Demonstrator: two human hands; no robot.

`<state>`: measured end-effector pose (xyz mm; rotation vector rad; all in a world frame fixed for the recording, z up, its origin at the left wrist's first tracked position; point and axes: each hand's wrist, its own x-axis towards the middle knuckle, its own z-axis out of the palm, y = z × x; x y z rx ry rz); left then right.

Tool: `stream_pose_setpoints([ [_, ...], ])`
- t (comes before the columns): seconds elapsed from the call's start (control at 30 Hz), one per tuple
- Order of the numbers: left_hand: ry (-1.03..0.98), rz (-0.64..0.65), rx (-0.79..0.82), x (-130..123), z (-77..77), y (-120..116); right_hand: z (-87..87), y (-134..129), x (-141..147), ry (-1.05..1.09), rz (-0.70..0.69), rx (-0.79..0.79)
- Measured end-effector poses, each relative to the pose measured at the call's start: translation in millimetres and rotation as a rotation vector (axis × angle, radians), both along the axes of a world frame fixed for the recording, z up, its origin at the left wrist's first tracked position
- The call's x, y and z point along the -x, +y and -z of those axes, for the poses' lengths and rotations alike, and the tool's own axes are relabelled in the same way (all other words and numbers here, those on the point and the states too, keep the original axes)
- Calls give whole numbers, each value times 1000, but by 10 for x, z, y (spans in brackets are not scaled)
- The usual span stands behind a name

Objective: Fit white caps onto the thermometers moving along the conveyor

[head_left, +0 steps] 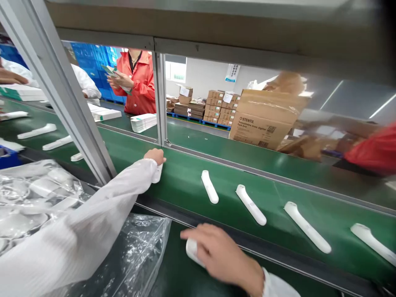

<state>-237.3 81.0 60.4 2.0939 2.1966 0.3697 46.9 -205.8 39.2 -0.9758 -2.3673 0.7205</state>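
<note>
One white device (192,250) within right grip (222,255)

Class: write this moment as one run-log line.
left hand: holding white device at green belt | right hand: holding white piece, near side of belt | belt's right stretch: four spaced white handhelds

The conveyor belt (182,171) is plain green, with white wand-shaped devices (251,205) at four o'clock and a white left sleeve (93,218) at eight. At two o'clock, a brown carton (267,111) bears black print and a black-speckled QR code (271,129); bright blue crates (95,70) fill ten, a red jacket (144,90) eleven.
</note>
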Motion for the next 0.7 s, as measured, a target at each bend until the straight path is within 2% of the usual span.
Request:
stream_pose_setpoints([
  [0.07,80,35,34,-256,16,-97,-35,373,11,100,129,31],
  [0.17,85,36,78,-573,161,-271,51,834,135,208,397,-25],
  [0.23,39,5,67,-696,292,-368,154,1028,254,218,547,-79],
  [0.3,-2,-22,31,-757,396,-433,240,1135,354,181,602,-134],
  [0.4,-24,-5,20,-802,466,-476,299,1202,419,125,581,-255],
  [0.5,-29,4,12,-864,467,-499,292,1210,371,40,549,-366],
  [0.6,-34,-7,14,-950,458,-532,257,1123,225,-126,402,-410],
  [0.7,-47,-6,22,-1034,461,-565,243,936,26,-204,213,-418],
])
